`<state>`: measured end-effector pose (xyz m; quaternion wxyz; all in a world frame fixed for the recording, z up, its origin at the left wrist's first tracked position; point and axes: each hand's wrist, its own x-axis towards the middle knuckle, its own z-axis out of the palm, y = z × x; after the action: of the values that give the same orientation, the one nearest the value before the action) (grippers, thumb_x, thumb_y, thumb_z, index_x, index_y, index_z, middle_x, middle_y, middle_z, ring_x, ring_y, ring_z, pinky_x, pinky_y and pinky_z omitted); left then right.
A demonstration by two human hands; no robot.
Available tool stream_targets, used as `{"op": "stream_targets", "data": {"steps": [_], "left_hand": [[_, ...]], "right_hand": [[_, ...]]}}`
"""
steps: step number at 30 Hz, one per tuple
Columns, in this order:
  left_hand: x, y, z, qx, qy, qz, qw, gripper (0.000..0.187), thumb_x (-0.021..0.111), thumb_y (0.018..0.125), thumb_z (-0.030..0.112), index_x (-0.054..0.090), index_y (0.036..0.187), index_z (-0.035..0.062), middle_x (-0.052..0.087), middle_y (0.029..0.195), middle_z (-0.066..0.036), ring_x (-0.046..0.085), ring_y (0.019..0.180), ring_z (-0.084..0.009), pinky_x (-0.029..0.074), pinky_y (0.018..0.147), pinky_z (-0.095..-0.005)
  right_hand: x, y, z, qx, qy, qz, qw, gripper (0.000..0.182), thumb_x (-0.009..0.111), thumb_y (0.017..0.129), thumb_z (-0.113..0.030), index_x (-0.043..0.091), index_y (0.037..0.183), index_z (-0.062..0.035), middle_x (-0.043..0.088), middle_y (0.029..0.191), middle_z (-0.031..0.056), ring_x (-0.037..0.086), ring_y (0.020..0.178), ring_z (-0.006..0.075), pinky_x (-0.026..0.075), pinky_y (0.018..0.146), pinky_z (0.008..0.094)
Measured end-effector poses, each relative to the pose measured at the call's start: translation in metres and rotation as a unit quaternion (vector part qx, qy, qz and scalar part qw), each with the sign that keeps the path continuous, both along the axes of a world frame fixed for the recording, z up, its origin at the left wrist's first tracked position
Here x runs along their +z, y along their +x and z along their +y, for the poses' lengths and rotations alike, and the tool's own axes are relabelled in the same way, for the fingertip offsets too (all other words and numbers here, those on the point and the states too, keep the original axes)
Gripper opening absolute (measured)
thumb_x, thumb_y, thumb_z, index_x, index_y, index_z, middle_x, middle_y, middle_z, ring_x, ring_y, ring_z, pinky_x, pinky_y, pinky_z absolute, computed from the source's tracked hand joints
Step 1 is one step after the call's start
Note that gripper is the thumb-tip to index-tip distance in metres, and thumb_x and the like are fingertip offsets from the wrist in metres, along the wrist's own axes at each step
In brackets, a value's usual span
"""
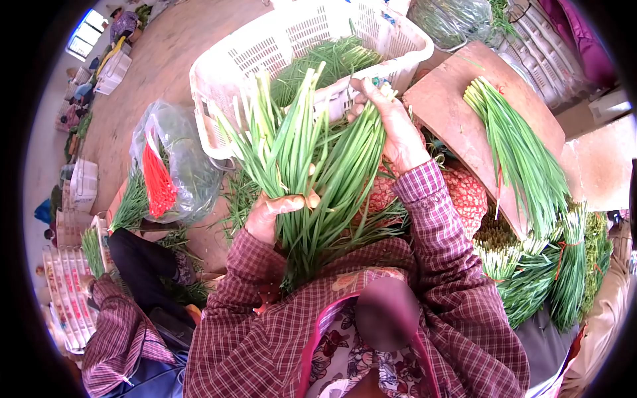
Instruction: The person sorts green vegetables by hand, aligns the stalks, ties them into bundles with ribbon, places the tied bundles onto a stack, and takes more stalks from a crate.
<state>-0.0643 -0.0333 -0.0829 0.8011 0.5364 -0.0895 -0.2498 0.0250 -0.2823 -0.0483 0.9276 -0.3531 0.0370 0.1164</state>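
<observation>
My left hand (pixel 267 213) is closed round a large bunch of garlic chives (pixel 292 156), whose pale cut ends fan upward and whose green leaves hang towards my lap. Up and to the right, my right hand (pixel 393 126) grips the pale ends of a second portion of chives (pixel 361 142) leaning against the bunch. The thumb of that hand points up, and its other fingers are partly hidden behind the stalks. Just beyond both hands stands a white plastic crate (pixel 249 50) with loose chives (pixel 325 63) in it.
On the right, a tied chive bundle (pixel 517 146) lies across a brown board (pixel 438 86), above more bundles (pixel 564 278). Red ties (pixel 158 182) hang by a clear plastic bag (pixel 192 159) on the left. Another person's sleeve (pixel 126 331) is at lower left.
</observation>
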Motion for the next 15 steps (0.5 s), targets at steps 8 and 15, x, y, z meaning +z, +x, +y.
{"op": "stream_targets", "data": {"steps": [8,15], "left_hand": [[0.023,-0.01,-0.017,-0.003,0.049,0.046,0.998,0.051,0.069,0.075,0.008,0.055,0.123,-0.0015,0.068,0.089,-0.01,0.064,0.082,-0.0183,0.051,0.079,-0.0307],[0.007,-0.021,-0.015,0.118,-0.118,0.19,0.967,0.066,0.074,0.071,0.022,0.05,0.13,0.0034,0.065,0.108,-0.013,0.065,0.091,-0.024,0.058,0.078,-0.0371]], "right_hand": [[0.038,-0.006,0.022,0.08,-0.132,-0.066,0.986,0.037,0.073,0.085,-0.027,0.062,0.111,-0.0033,0.064,0.097,0.002,0.061,0.08,0.0088,0.053,0.071,0.0253],[0.024,-0.011,0.024,0.064,-0.085,-0.07,0.992,0.047,0.064,0.09,-0.031,0.054,0.125,-0.0011,0.061,0.12,0.0128,0.06,0.11,0.0191,0.054,0.089,0.0322]]}}
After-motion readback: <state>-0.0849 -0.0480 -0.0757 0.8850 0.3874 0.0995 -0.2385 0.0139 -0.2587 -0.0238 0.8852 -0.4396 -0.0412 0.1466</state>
